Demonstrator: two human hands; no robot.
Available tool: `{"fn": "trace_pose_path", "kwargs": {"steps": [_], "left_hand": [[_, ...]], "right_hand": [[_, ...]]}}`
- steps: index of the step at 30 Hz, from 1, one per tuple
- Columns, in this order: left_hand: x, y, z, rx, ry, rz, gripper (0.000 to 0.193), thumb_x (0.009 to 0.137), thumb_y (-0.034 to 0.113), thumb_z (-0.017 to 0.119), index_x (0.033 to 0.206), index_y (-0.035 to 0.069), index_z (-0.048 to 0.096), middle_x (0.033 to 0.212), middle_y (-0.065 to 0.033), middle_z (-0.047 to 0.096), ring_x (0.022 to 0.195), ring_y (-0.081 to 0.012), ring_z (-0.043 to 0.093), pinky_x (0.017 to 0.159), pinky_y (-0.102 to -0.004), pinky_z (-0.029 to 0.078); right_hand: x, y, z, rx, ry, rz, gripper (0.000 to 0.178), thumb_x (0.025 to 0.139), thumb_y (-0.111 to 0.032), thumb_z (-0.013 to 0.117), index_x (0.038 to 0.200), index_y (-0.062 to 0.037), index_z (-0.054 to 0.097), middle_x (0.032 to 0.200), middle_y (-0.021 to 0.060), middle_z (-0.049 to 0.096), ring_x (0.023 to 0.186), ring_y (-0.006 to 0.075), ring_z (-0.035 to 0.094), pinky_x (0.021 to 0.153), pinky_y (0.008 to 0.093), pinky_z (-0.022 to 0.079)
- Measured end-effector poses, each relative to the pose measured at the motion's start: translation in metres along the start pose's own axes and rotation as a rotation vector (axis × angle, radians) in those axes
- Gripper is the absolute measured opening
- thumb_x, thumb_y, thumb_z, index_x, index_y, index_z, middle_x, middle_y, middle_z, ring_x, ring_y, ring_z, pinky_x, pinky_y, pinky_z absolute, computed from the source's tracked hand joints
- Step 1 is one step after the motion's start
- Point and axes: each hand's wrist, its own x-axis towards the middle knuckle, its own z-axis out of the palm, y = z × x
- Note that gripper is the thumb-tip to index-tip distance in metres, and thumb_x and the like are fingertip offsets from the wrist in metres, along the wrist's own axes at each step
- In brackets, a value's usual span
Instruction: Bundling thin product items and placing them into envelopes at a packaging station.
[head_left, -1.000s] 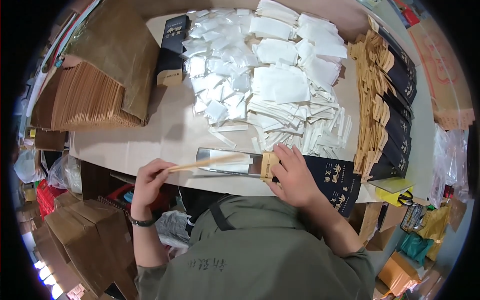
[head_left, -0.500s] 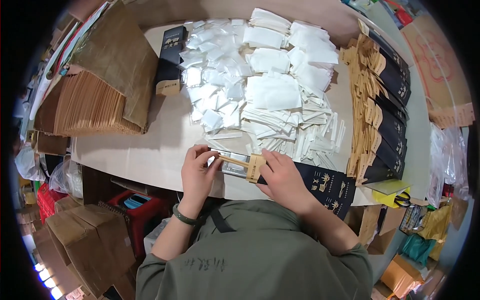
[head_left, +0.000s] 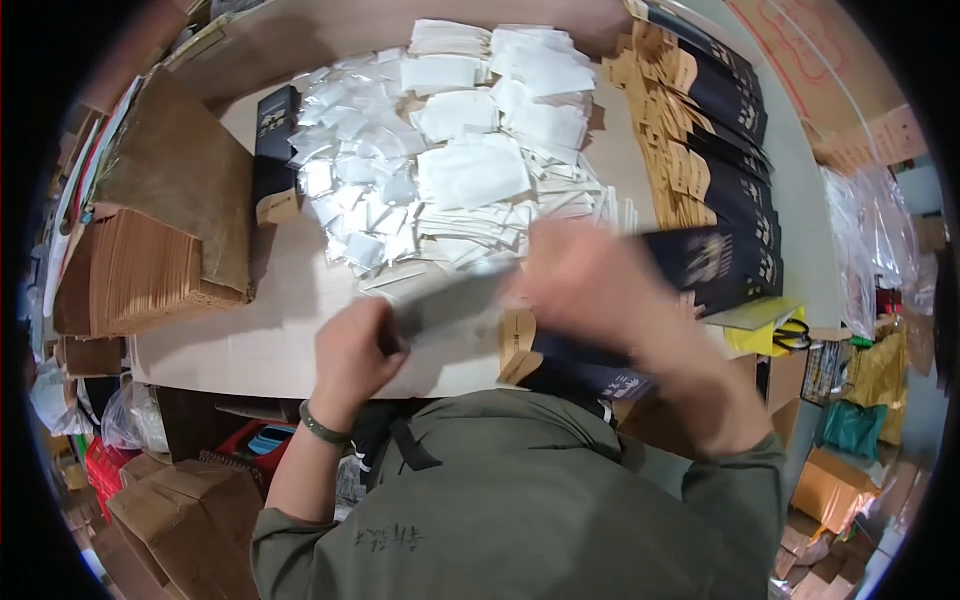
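Gripping the near-left end of a flat grey packet, the left hand has its fingers curled in and clamped together on it, thumb on the side toward the packet. The packet slants up to the right, above the front part of the pale tabletop, and is blurred, so its contents cannot be made out. At its other end is the right hand, smeared by blur; whether its fingers are clamped or apart cannot be told. Below the right hand lies a black sleeve with a tan end, its dark part running right, under the forearm. A dark green bracelet circles the left wrist, and the person wears an olive-green top.

Beyond the hands, clear sachets lie heaped beside piles of flat white paper packets, with thin white strips near them. Another black-and-tan sleeve rests left of the sachets, next to a cardboard box packed with brown card sheets. Along the right side, black printed sleeves overlap in a row, tan ends facing left. Black-handled scissors sit in a yellow holder by the table's right front corner.
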Motion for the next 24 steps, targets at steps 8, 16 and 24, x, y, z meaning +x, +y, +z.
{"fn": "trace_pose_path", "kwargs": {"steps": [8, 16, 24], "left_hand": [[-0.019, 0.046, 0.028, -0.79, -0.478, -0.236, 0.041, 0.075, 0.019, 0.079, 0.103, 0.0, 0.056, 0.086, -0.0089, 0.062, 0.074, -0.0184, 0.057, 0.071, -0.0311, 0.049], [-0.001, 0.063, 0.023, -0.819, -0.737, -0.244, 0.059, 0.076, 0.015, 0.077, 0.127, 0.0, 0.053, 0.091, -0.0095, 0.06, 0.078, -0.0189, 0.056, 0.075, -0.0314, 0.049], [0.005, 0.081, 0.035, -0.864, -0.651, 0.043, 0.045, 0.074, 0.012, 0.074, 0.111, -0.002, 0.051, 0.117, -0.0203, 0.048, 0.095, -0.0337, 0.056, 0.084, -0.0389, 0.049]], "right_hand": [[-0.093, -0.027, 0.026, 0.32, -0.383, 0.358, 0.058, 0.076, -0.032, 0.079, 0.122, -0.0028, 0.057, 0.129, 0.0249, 0.051, 0.123, 0.0423, 0.048, 0.105, 0.049, 0.039], [-0.054, -0.025, 0.02, 0.703, -0.48, 0.815, 0.027, 0.088, -0.01, 0.058, 0.114, -0.0056, 0.059, 0.117, 0.0149, 0.059, 0.109, 0.0324, 0.057, 0.089, 0.0381, 0.048], [-0.12, -0.014, 0.076, 0.593, -0.022, 0.283, 0.033, 0.078, -0.021, 0.065, 0.102, -0.0003, 0.054, 0.111, 0.0221, 0.057, 0.106, 0.0391, 0.057, 0.093, 0.0461, 0.047]]}}
